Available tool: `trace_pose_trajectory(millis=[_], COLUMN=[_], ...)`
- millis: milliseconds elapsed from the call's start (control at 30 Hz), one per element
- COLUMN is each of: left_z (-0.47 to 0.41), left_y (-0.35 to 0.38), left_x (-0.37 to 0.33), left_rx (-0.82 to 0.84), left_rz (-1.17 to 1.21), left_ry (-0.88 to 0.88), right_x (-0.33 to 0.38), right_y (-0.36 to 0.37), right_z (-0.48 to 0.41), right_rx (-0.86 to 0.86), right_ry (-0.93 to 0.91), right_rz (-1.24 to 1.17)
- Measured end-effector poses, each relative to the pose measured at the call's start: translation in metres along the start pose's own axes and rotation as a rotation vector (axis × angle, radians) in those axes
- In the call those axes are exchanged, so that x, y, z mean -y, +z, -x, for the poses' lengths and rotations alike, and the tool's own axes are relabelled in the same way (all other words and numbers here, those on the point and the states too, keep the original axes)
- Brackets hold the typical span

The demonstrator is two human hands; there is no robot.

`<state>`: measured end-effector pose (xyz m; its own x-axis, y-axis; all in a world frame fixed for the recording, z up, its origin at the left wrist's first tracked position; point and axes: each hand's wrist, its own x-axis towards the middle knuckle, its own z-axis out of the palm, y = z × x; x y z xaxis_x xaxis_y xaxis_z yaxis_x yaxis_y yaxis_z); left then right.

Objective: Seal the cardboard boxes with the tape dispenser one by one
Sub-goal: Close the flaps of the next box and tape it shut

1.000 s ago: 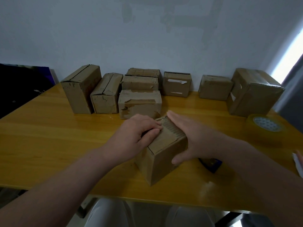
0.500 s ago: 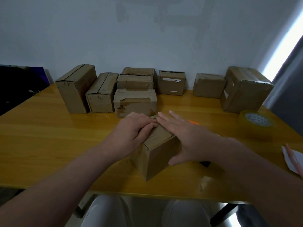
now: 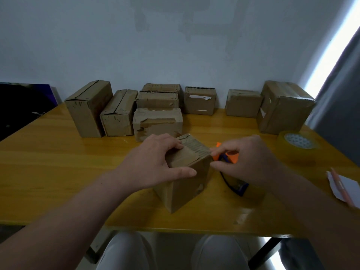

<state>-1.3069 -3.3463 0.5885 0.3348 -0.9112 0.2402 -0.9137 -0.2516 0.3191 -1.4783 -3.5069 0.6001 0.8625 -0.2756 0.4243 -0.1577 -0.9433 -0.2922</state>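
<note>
View from the person's head, looking down over a yellow wooden counter (image 3: 48, 162) set against a pale wall (image 3: 175, 45). A small cardboard box (image 3: 183, 191) stood near the front edge of the counter, turned so one corner faced the viewer. The left hand (image 3: 155, 162) held it from the left side: the fingers curled over the closed top flaps and the thumb lay along the near upper edge, so its grip was closed around the box.

The right hand (image 3: 247, 162) was just beside the box on the right. Its fingers were curled, with the index fingertip and thumb tip close together at the box's upper right corner. It was not possible to tell whether this grip pinched anything.

The tape dispenser (image 3: 233, 157) lay on the counter just right of the box, mostly hidden behind the right hand; an orange part showed between the fingers and a dark blue part showed below the palm.

A row of cardboard boxes (image 3: 157, 123) stood along the back of the counter by the wall, some taped, one stacked on another near the middle. A roll of clear tape (image 3: 298, 147) lay flat near the right edge. At the far right lay a piece of white paper (image 3: 348, 187) with a pink pencil (image 3: 341, 184) resting on it.
</note>
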Motion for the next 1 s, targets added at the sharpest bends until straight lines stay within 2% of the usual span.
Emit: trace_pose_trajectory(millis=[67,133,267,367,467,567,633,700,800,900,1000], left_z=[-0.002,-0.004,-0.007,-0.010,-0.009,-0.005,-0.003,-0.002,-0.010,-0.019,-0.020], left_y=[-0.001,-0.001,-0.003,0.001,0.009,0.017,0.017,0.016,0.017,0.016,0.019], left_x=[-0.001,0.002,0.010,0.014,0.022,0.036,0.047,0.055,0.062,0.050,0.034], left_rx=[0.021,0.026,-0.073,-0.185,-0.112,0.021,0.089,0.084,-0.126,-0.317,-0.303], left_rz=[0.010,0.087,0.319,0.654,0.978,1.101,1.107,1.046,0.897,0.688,0.487], left_ry=[-0.019,-0.063,-0.198,-0.287,-0.332,-0.318,-0.304,-0.330,-0.450,-0.504,-0.381], right_x=[-0.004,-0.010,-0.023,-0.024,-0.029,-0.032,-0.033,-0.034,-0.036,-0.036,-0.032], right_y=[0.006,0.015,0.034,0.045,0.052,0.054,0.051,0.045,0.036,0.029,0.030], right_z=[-0.002,-0.003,0.001,0.003,0.004,0.006,0.006,0.005,0.000,-0.009,-0.009], right_rx=[-0.093,-0.095,0.148,0.277,0.297,0.265,0.179,0.061,-0.102,-0.163,-0.159], right_ry=[0.035,0.125,0.488,0.687,0.751,0.712,0.692,0.676,0.619,0.670,0.730], right_rz=[-0.045,-0.029,0.199,0.292,0.300,0.259,0.262,0.207,-0.043,-0.400,-0.600])
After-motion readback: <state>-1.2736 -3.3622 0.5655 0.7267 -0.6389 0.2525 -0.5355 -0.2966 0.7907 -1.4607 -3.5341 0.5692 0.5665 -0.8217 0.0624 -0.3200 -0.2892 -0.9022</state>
